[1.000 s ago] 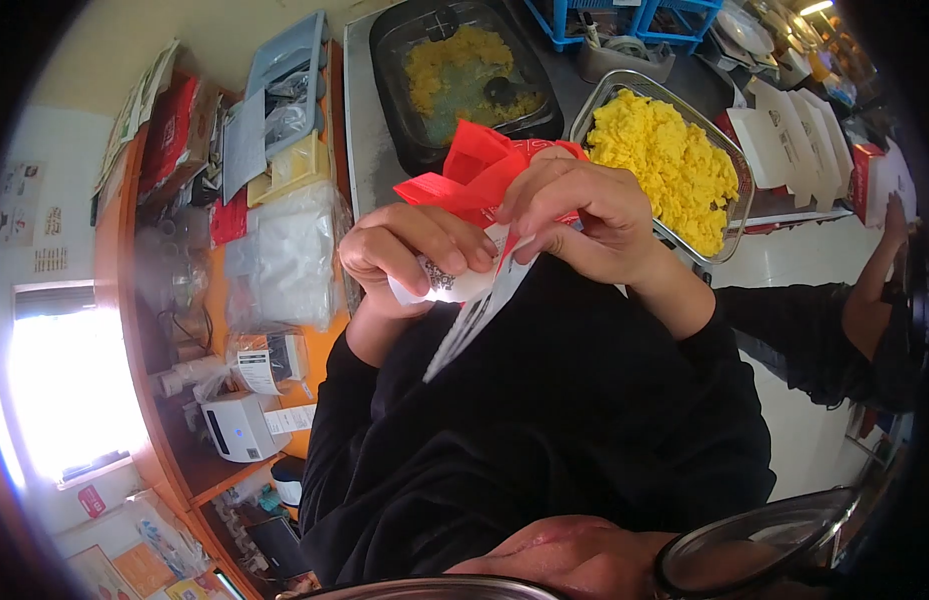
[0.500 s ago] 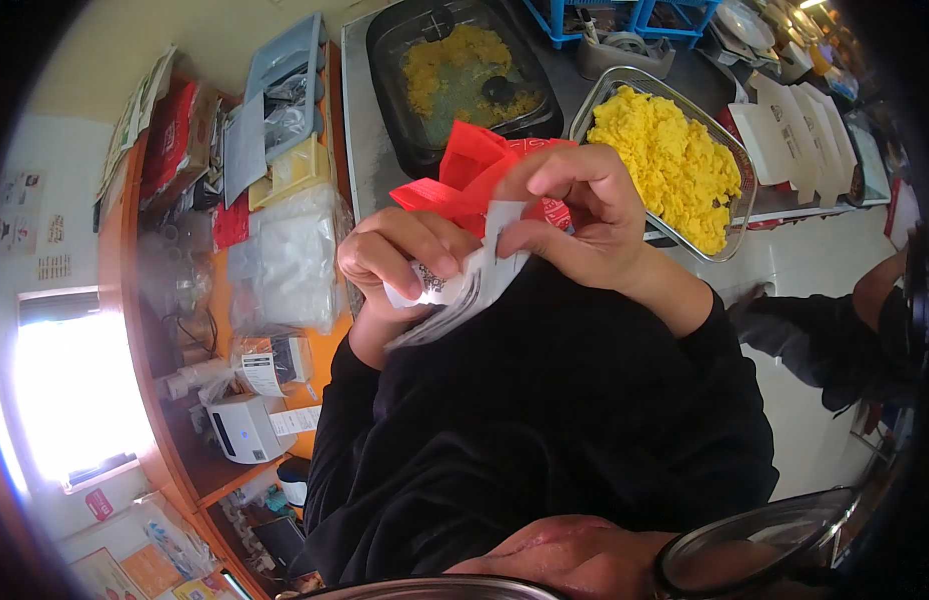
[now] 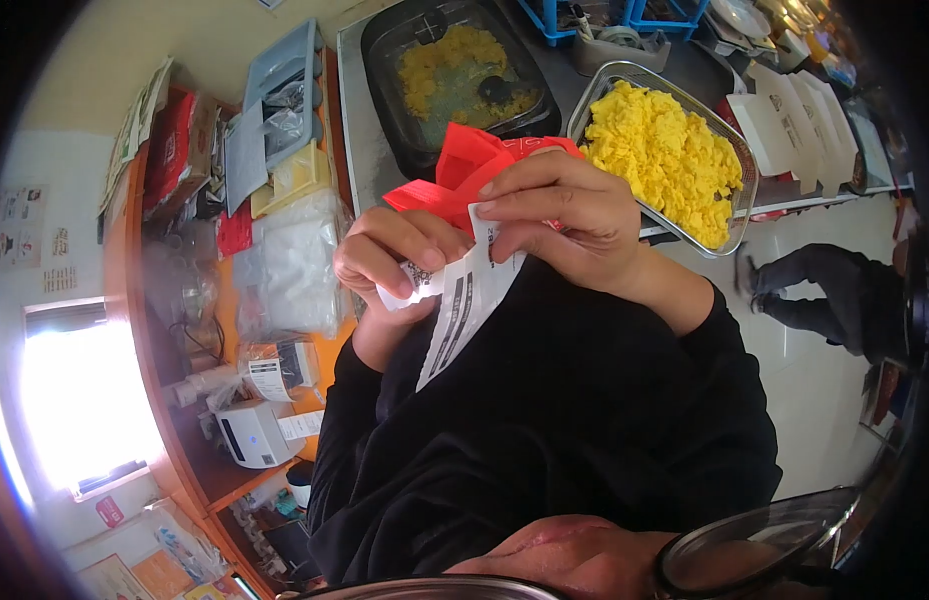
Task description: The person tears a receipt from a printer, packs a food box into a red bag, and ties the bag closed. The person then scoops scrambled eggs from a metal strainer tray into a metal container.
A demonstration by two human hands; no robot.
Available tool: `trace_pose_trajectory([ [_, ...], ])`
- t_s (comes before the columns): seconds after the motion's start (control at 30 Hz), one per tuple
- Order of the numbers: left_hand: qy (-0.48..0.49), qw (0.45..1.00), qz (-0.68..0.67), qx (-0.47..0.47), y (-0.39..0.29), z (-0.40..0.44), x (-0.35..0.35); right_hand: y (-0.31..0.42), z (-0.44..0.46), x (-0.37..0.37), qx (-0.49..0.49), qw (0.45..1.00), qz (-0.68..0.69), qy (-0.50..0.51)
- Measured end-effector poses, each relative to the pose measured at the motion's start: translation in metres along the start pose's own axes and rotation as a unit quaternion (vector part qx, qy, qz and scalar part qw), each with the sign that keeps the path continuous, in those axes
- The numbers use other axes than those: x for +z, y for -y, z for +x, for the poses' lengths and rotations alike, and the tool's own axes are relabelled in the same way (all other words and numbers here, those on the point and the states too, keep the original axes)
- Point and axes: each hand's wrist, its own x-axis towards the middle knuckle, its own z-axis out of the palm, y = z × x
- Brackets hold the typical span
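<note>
A white printed receipt (image 3: 460,318) is stretched between my hands, with its lower end hanging in a point. My left hand (image 3: 390,262) is closed on its left part, where a printed code shows. At the upper end, my right hand (image 3: 575,215) pinches the paper between thumb and fingers. A red bag (image 3: 475,165) with white lettering sits just behind and above the receipt, partly hidden by both hands. Whether my fingers also grip the bag, I cannot tell.
Beyond my hands, a black pan (image 3: 383,110) holds yellow food. A metal mesh basket (image 3: 750,190) holds more yellow food at right. At left are plastic bags (image 3: 295,260) and a white label printer (image 3: 253,435). A person's legs (image 3: 815,290) show at far right.
The receipt has turned so its printed face shows, and its lower end points further down. My right fingers have straightened over its upper end. The other person's legs have shifted at right.
</note>
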Motion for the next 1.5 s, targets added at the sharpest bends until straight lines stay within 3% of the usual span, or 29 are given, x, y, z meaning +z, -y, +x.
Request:
trace_pose_trajectory([
  [0.17,-0.022,1.000,0.001,0.000,-0.001,-0.005,0.001,0.003,-0.003,0.001,0.001,0.999,-0.041,0.007],
  [0.27,-0.003,1.000,-0.029,0.006,0.001,-0.006,-0.006,0.012,-0.002,0.005,0.152,0.987,0.043,-0.029],
  [0.37,0.012,0.997,-0.074,0.002,0.002,-0.003,0.001,0.012,-0.004,0.000,0.257,0.939,0.229,0.010],
  [0.57,0.032,0.999,-0.020,-0.001,0.002,0.003,0.005,0.012,-0.003,0.002,0.293,0.916,0.272,-0.025],
  [0.77,0.016,0.999,-0.002,-0.039,-0.001,0.003,0.005,0.010,-0.004,0.007,0.276,0.926,0.252,-0.050],
  [0.93,0.003,0.999,-0.033,-0.003,0.011,-0.008,-0.007,0.002,0.000,0.015,0.091,0.986,0.054,-0.129],
  [1.17,-0.040,0.999,0.035,-0.005,0.008,-0.012,-0.004,0.010,-0.005,0.001,0.038,0.987,-0.151,-0.024],
  [1.27,-0.061,0.997,0.053,-0.003,0.004,-0.005,0.009,0.010,-0.003,0.002,0.023,0.989,-0.144,-0.022],
  [1.5,0.025,0.999,0.027,0.019,0.005,-0.002,0.000,0.009,-0.003,0.006,0.021,0.994,-0.108,-0.011],
])
